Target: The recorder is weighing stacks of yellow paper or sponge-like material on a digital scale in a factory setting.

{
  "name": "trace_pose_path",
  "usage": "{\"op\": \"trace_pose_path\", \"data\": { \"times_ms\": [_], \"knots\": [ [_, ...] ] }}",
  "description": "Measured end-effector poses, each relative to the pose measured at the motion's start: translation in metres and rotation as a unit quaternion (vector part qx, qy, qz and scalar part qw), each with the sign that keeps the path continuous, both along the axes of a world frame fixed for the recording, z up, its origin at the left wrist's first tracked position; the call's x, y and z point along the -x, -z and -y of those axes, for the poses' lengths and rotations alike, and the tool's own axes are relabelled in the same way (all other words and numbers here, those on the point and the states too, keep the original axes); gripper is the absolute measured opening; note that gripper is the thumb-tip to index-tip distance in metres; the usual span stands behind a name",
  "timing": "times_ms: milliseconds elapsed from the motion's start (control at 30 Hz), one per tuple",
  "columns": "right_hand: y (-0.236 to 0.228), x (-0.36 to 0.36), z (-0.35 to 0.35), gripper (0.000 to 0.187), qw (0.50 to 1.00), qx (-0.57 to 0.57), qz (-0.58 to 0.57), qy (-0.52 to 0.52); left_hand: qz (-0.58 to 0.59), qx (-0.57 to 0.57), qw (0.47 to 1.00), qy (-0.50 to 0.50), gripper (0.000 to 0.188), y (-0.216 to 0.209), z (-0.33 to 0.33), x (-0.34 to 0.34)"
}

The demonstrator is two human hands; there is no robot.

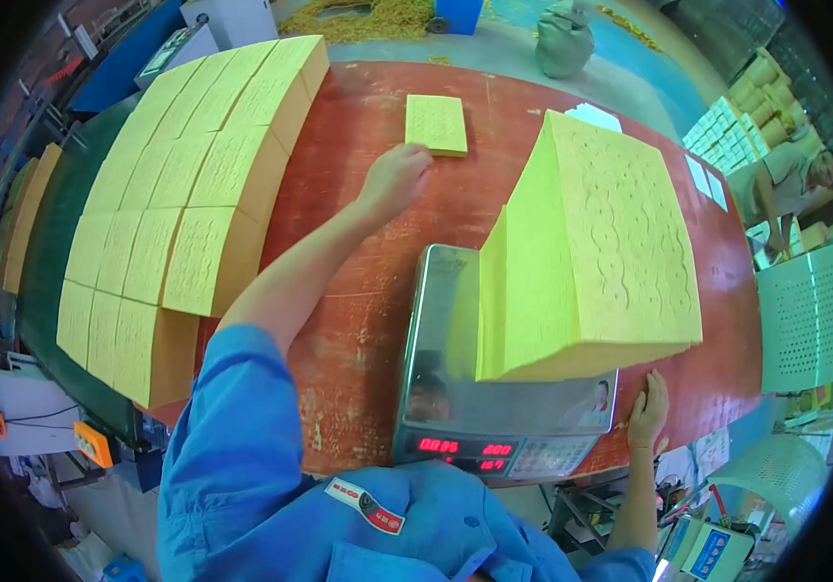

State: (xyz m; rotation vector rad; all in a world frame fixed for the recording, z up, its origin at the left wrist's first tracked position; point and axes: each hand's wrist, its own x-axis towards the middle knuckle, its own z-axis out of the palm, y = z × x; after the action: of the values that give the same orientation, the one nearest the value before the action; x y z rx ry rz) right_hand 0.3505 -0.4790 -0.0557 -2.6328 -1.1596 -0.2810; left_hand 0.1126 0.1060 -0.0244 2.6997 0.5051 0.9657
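My left hand (pixel 398 181) reaches across the table with its fingers curled in. It is at the near left corner of a low stack of yellow paper (pixel 435 120); whether something small sits in the fingers is hidden. On the scale (pixel 523 405) stands a tall block of yellow paper (pixel 635 233), its top punched with wavy lines and small marks. A thinner slab of yellow paper (pixel 494 301) leans upright against its left side. My right hand (pixel 647 412) lies on the table edge beside the scale, fingers stretched out, holding nothing. Red digits glow on the scale's display.
Rows of yellow paper blocks (pixel 184 175) fill the left side of the red table (pixel 349 388). White cards (pixel 705 182) lie at the right edge. Another person (pixel 785 189) is at the far right, near stacked paper. A grey-green sack (pixel 564 41) stands beyond the table.
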Motion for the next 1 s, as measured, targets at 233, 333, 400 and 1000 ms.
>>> {"op": "trace_pose_path", "data": {
  "times_ms": [233, 333, 400, 1000],
  "knots": [
    [0.011, 0.002, 0.016, 0.041, 0.999, 0.008, -0.009, 0.035, -0.213, -0.039, 0.973, -0.077, 0.015, 0.031, -0.065, -0.088],
    [0.004, 0.009, 0.022, 0.04, 0.999, 0.021, -0.015, 0.034, -0.249, -0.112, 0.962, -0.004, 0.014, 0.032, -0.065, -0.092],
    [0.001, 0.005, 0.006, 0.038, 1.0, -0.017, 0.002, -0.004, -0.184, -0.072, 0.979, 0.041, 0.013, 0.055, -0.09, -0.076],
    [0.024, -0.013, 0.019, 0.035, 0.994, -0.054, 0.072, -0.059, -0.325, -0.114, 0.934, -0.096, 0.039, 0.013, 0.306, 0.313]
  ]
}}
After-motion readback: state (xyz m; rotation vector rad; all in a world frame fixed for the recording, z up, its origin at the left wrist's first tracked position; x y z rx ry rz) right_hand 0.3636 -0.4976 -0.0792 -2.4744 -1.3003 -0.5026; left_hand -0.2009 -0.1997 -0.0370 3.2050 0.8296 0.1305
